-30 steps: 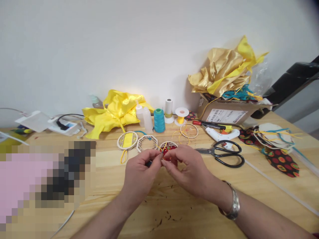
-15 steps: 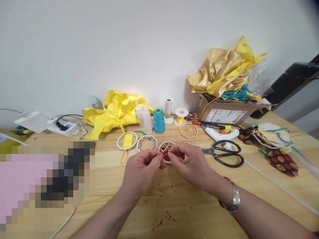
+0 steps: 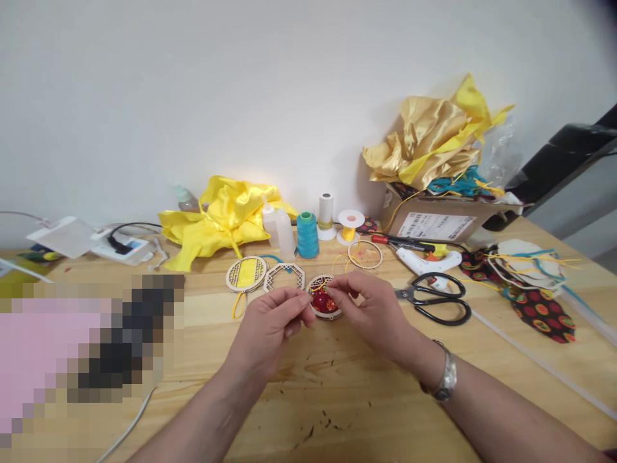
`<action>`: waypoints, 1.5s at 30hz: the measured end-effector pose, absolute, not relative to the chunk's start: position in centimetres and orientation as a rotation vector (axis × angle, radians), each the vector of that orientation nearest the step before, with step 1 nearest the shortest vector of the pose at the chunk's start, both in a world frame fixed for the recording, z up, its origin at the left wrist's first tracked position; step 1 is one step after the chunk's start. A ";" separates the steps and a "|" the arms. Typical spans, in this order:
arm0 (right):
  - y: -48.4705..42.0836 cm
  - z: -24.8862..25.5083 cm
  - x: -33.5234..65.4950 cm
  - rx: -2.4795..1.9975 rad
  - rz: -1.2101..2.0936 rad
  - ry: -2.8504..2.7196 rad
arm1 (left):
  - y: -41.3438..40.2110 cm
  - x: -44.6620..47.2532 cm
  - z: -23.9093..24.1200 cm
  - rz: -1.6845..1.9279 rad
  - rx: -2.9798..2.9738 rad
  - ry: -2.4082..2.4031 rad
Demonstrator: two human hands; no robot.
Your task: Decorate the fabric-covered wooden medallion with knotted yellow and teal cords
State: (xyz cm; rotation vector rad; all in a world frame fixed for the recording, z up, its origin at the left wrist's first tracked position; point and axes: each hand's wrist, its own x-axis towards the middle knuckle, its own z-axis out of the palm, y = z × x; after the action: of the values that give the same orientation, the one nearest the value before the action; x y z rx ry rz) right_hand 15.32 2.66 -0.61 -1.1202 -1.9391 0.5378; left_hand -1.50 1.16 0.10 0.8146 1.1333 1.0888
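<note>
My left hand (image 3: pixel 272 321) is closed in a pinch, thumb against forefinger, on one end of a thin yellow cord (image 3: pixel 320 287). Opposite it, my right hand (image 3: pixel 369 305) pinches the same cord, which runs the short gap between the fingertips. Just behind and below them lies a round wooden frame backed with red patterned fabric (image 3: pixel 324 303), its right edge partly hidden by my right fingers. To the left are an octagonal wooden frame (image 3: pixel 301 278) and a round lattice frame with yellow fabric (image 3: pixel 249 272), which has a yellow loop (image 3: pixel 238 305).
Black-handled scissors (image 3: pixel 441 299) and a white glue gun (image 3: pixel 429 262) lie to the right. Behind stand a teal thread cone (image 3: pixel 307 235), a yellow cord spool (image 3: pixel 350 220), squeeze bottles (image 3: pixel 284 233) and a cardboard box (image 3: pixel 436 218). Yellow satin (image 3: pixel 216 215) lies heaped at back left.
My hands have drawn slightly apart, the left fingers shifting left and the right ones tilting up. More of the red fabric and the yellow cord between the fingers shows now.
</note>
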 end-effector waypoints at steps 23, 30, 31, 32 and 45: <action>2.1 -0.3 15.6 -0.609 -0.052 -2.321 | 1.3 -1.7 -0.6 0.994 0.559 0.905; 1.6 -0.3 14.5 -0.716 0.816 -1.954 | 1.1 -1.7 0.0 1.101 0.671 0.998; 1.6 -0.2 14.4 -0.747 0.899 -1.895 | 1.1 -1.7 -0.1 1.108 0.683 1.006; 1.6 -0.2 14.3 -0.783 0.973 -1.837 | 1.1 -1.7 -0.1 1.113 0.697 1.013; 2.0 0.4 14.2 -1.048 1.548 -1.387 | 0.9 -1.5 -0.2 1.143 0.870 1.083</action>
State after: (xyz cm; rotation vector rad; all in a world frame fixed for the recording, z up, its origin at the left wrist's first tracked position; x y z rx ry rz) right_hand 14.16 2.00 0.39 -1.0480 -1.3869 1.5479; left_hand -1.45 0.89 -0.20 0.8704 1.0827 1.1434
